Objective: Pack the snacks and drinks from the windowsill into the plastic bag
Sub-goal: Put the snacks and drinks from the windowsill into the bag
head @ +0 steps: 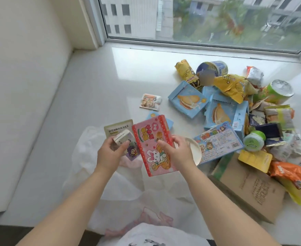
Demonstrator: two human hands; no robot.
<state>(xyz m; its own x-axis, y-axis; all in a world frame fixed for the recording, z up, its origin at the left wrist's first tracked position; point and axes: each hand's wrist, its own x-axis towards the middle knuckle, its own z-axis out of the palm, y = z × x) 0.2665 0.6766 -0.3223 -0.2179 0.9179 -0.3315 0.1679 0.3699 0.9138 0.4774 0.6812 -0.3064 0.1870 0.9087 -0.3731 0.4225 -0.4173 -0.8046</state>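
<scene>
Right hand (179, 150) pinches the pink snack box (154, 145) by its edge; left hand (110, 150) curls around small packets (124, 139) just left of that box. Both hover above the white plastic bag (110, 183) on the windowsill (93, 82); remaining snacks (243, 110) lie piled right of the box.

Pink box (152, 146) with red polka-dot borders and a white rabbit; light-blue sandwich-print boxes (188, 99); translucent white bag (121, 189).

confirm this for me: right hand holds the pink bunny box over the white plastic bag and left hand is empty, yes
Not quite. In the head view the left hand is not empty: its fingers grip a small white carton. The right hand does hold the pink bunny box over the white plastic bag.
</scene>
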